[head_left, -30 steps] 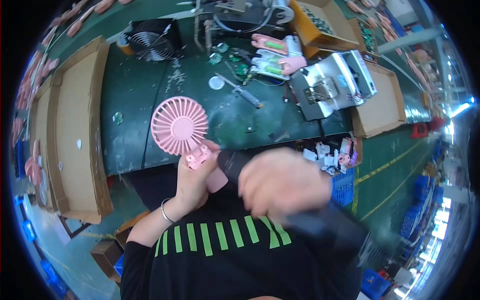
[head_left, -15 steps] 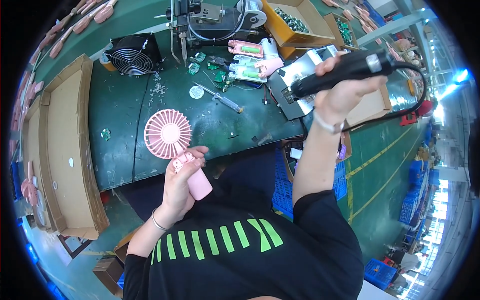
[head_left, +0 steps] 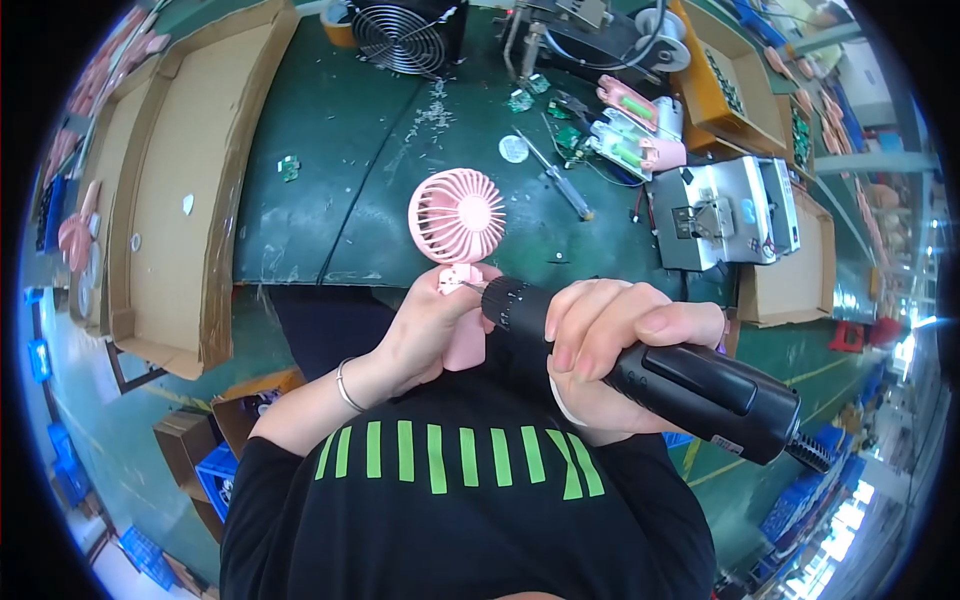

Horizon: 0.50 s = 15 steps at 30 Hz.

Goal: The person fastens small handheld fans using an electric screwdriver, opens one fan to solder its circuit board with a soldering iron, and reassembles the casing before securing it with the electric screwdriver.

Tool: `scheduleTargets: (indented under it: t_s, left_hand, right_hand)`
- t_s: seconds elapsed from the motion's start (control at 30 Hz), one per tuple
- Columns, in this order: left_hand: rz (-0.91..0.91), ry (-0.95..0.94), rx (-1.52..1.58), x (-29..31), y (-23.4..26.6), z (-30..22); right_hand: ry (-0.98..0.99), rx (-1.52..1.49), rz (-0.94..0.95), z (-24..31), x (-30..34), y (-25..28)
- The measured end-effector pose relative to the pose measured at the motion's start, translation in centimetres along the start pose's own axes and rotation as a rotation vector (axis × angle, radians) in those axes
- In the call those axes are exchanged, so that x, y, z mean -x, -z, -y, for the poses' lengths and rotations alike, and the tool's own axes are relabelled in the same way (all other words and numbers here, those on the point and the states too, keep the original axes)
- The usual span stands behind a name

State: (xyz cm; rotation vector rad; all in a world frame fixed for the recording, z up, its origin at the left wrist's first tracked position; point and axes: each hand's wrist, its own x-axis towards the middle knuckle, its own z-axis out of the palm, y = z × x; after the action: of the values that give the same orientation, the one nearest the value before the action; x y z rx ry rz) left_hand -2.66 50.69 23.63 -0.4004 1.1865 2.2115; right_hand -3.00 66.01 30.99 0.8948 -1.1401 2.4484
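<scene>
My left hand [head_left: 415,328] is closed around a pink handheld fan [head_left: 458,217], its round grille tilted up above the table edge and its handle hanging below my fingers. My right hand [head_left: 628,340] grips a thick black electric screwdriver [head_left: 690,392], held slantwise with its front end pointing left. The bit meets the pale pink hinge piece [head_left: 460,279] at the fan's neck; whether it sits in a screw there is too small to tell. The fingers of my left hand are partly hidden behind the fan and the tool.
On the green table [head_left: 330,215] lie a slim screwdriver [head_left: 570,190], several circuit boards [head_left: 520,100] and opened fan handles [head_left: 625,140]. A silver-grey metal device [head_left: 725,215] stands at right, a black cooling fan [head_left: 400,38] at the back. Cardboard trays [head_left: 190,200] fill the left.
My right hand has brought the electric screwdriver from the metal device down to the fan's neck. My left hand has turned the fan more upright. The view has shifted, moving the table leftward and up.
</scene>
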Motion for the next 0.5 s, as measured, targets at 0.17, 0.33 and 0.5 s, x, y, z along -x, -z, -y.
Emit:
scheduleTargets:
  t_s: [0.17, 0.33, 0.5]
  left_hand:
    - [0.04, 0.026, -0.043, 0.1, 0.5, 0.3]
    - [0.088, 0.005, -0.01, 0.3, 0.0, 0.1]
    - [0.095, -0.014, -0.044, 1.0, 0.3, -0.2]
  right_hand:
    - [0.076, 0.234, -0.085, -0.9, 0.0, -0.6]
    - [-0.008, 0.202, -0.024, -0.7, 0.1, -0.3]
    - [-0.065, 0.033, 0.044, -0.7, -0.3, 0.0]
